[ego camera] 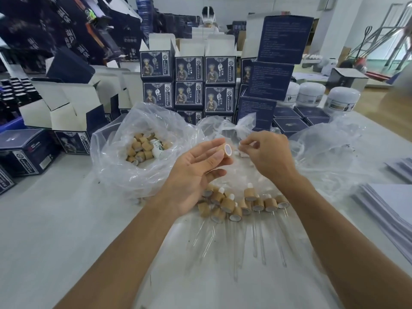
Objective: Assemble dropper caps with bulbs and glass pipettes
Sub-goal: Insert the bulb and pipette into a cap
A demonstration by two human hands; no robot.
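Glass pipettes (256, 237) lying nearest you, w/ finished droppers (245, 204) above.
Your left hand (196, 172) is pinching a bamboo cap (227, 150), opening facing right; right hand (267, 152) is pinching a white bulb (242, 144) just beside it.

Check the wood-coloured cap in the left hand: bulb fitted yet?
Not yet: the wood-coloured cap shows only its white-lined opening, while the right hand pinches a small white piece beside it.
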